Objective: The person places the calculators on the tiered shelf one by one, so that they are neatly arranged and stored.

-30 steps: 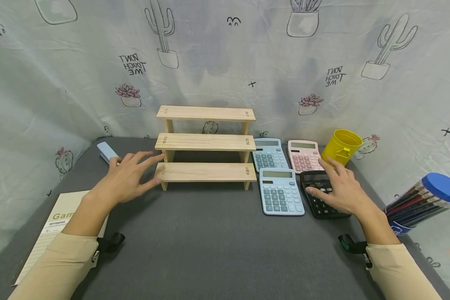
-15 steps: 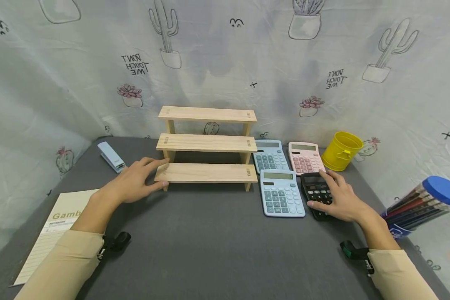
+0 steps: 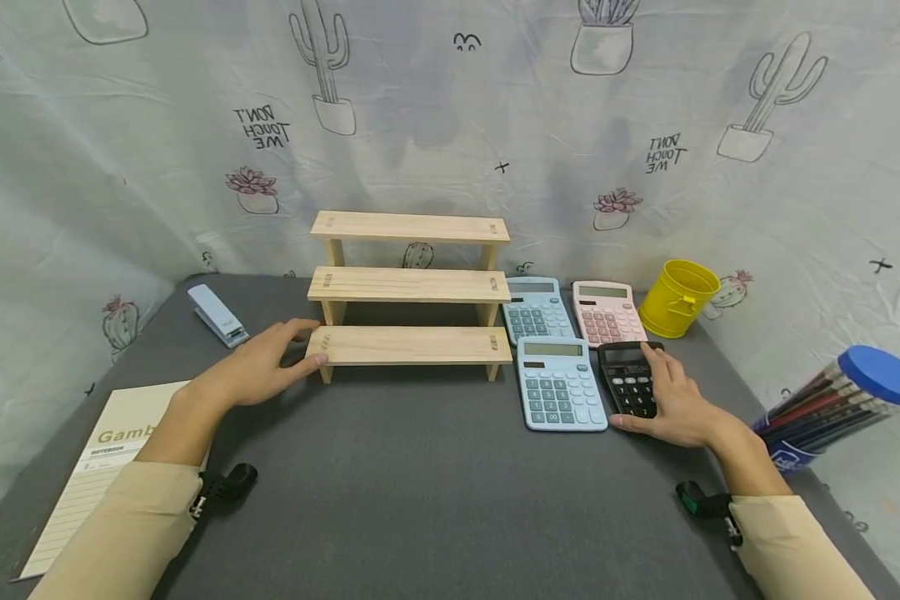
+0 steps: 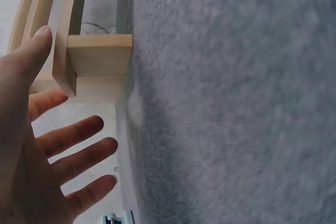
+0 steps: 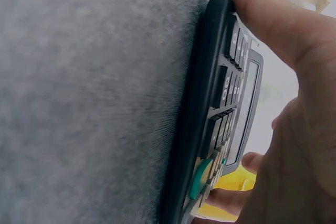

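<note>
In the head view a three-tier wooden shelf [image 3: 410, 345] stands on the dark cloth. My left hand [image 3: 257, 367] is at its left end, thumb near the lowest board's corner and index fingertip right at the board's end. Its other fingers are spread and fairly straight in the left wrist view. My right hand [image 3: 678, 404] grips a black calculator [image 3: 634, 388], with the thumb at its near left corner and fingers along its right side. The right wrist view shows the calculator's keys and raised screen [image 5: 247, 114] edge-on. My palm hides its near right part.
Two light blue calculators [image 3: 562, 383] and a pink calculator [image 3: 609, 312] lie beside the black one. A yellow bucket [image 3: 678, 298] stands behind. At right is a blue-lidded pencil tub [image 3: 832, 408]; at left, a stapler [image 3: 219, 315] and a notebook [image 3: 97, 467].
My left hand has come down and in toward the lowest board, uncovering the stapler. My right hand has slid back toward me over the black calculator, showing more keys. The shelf stays put.
</note>
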### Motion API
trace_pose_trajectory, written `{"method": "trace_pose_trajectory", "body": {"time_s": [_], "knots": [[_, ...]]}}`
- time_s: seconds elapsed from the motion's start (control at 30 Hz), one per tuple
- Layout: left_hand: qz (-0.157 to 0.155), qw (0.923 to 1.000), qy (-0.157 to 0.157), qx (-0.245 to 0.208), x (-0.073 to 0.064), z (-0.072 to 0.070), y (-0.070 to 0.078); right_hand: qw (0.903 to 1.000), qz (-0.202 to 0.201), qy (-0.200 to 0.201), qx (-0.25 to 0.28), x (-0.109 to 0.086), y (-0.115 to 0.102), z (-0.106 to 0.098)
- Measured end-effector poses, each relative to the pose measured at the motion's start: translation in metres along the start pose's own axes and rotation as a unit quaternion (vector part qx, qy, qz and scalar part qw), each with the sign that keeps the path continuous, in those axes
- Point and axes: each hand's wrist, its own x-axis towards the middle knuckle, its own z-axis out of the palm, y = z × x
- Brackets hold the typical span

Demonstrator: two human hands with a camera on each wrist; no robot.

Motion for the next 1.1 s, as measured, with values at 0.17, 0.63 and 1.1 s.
{"method": "trace_pose_trajectory", "body": {"time_s": [0.17,0.63,1.1], "knots": [[-0.006,0.9991,-0.017,-0.039,0.002,0.001,-0.006,1.0,0.003,-0.007,-0.001,-0.004,0.001,0.002],[-0.033,0.9902,-0.049,-0.127,0.005,0.002,-0.016,0.9979,0.015,0.004,0.063,-0.005,0.014,0.003],[-0.041,0.9875,-0.051,-0.143,0.007,-0.003,-0.018,0.9872,0.007,0.081,0.137,-0.004,0.013,-0.002]]}}
